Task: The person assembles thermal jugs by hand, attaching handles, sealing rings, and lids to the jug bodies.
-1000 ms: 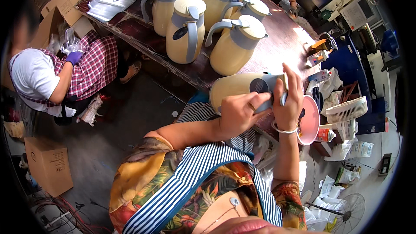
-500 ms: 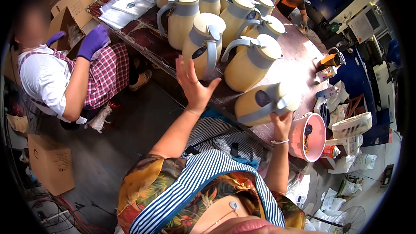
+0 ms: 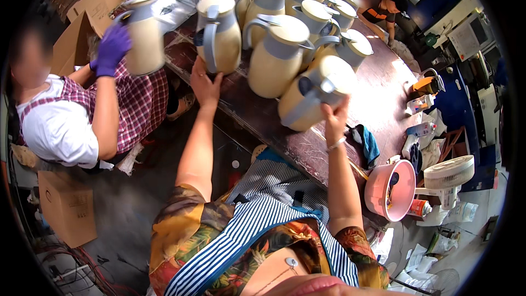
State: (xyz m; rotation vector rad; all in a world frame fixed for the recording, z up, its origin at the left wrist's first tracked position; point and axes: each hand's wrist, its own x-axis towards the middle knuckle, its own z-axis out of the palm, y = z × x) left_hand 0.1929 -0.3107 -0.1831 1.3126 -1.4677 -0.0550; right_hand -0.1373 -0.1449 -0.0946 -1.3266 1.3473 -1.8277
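Cream vacuum jugs with grey collars, handles and spouts stand in a group on the dark red table. My left hand [image 3: 205,83] is around the base of one upright jug [image 3: 226,44] at the table's left edge, its handle facing me. With my right hand [image 3: 335,119] I grip another jug [image 3: 298,107], tilted, near the front edge; its underside is hidden. An upright jug [image 3: 274,68] stands between them. At the left, a co-worker's purple-gloved hand [image 3: 112,46] is at a further jug [image 3: 147,44], off the table top.
A pink bucket [image 3: 371,189] holding small items is right of the table [image 3: 257,112], near a white fan [image 3: 449,172]. A blue-black cloth [image 3: 368,145] lies on the right edge. Cartons [image 3: 68,208] are at the left. Another person [image 3: 378,13] is at the far end.
My left hand has gone from spread open to a jug's base. My right hand has raised its jug from lying toward upright, farther in. The co-worker now has a jug.
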